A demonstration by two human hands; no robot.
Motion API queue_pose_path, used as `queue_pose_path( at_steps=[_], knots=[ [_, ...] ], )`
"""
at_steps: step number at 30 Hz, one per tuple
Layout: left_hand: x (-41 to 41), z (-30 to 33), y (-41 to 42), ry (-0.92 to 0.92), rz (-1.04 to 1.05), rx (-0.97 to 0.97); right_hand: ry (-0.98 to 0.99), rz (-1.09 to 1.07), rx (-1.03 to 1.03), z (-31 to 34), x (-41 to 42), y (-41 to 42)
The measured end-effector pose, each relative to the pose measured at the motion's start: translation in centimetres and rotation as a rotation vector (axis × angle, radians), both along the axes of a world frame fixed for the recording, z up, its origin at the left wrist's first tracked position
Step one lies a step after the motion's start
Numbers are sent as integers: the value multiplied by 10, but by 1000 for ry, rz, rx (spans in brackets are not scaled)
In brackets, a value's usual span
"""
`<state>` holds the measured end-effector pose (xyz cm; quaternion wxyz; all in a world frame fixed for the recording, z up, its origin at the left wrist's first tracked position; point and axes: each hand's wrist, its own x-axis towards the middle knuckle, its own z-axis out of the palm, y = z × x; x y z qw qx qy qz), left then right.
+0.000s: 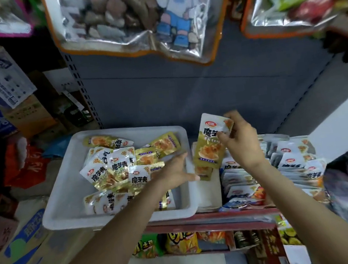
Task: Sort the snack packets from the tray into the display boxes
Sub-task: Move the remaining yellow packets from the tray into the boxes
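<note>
A white tray (67, 203) on the shelf holds several gold-and-white snack packets (116, 168). My right hand (241, 143) pinches the top of one gold packet (211, 142) and holds it upright above the leftmost display box (210, 195), where another gold packet lies. My left hand (174, 171) reaches over the tray's right rim with straight fingers, thumb pointing toward the box, holding nothing. Further display boxes (292, 165) to the right are packed with rows of white packets.
A grey shelf back panel (206, 83) rises behind the tray. Large foil snack bags (131, 15) hang overhead. Cardboard cartons (23, 240) stack up at the left. A lower shelf (183, 241) holds more colourful snack bags.
</note>
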<state>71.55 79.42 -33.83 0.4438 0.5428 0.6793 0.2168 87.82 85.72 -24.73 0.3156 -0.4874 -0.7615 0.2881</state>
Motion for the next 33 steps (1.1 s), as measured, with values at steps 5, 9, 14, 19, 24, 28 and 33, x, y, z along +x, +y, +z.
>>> queue_pose_path(
  at_steps=[5,9,14,19,24,28,33],
  knots=[
    [6,-3,-3,-32,-39,-44,-90,65,-39,-13,0,0],
    [7,-2,-3,-129,-1,-70,-167,94,-37,-14,-3,6],
    [8,-4,-3,-144,22,-105,-252,113,27,-6,-2,11],
    [9,-4,-2,-148,35,-117,-388,147,25,-16,-1,14],
    [9,-4,-2,-140,45,-122,-662,200,110,-30,-2,10],
    [9,-4,-2,-142,39,-123,-826,178,164,-41,-8,8],
    [9,-4,-2,-149,46,-108,-942,209,223,-53,-11,9]
  ],
)
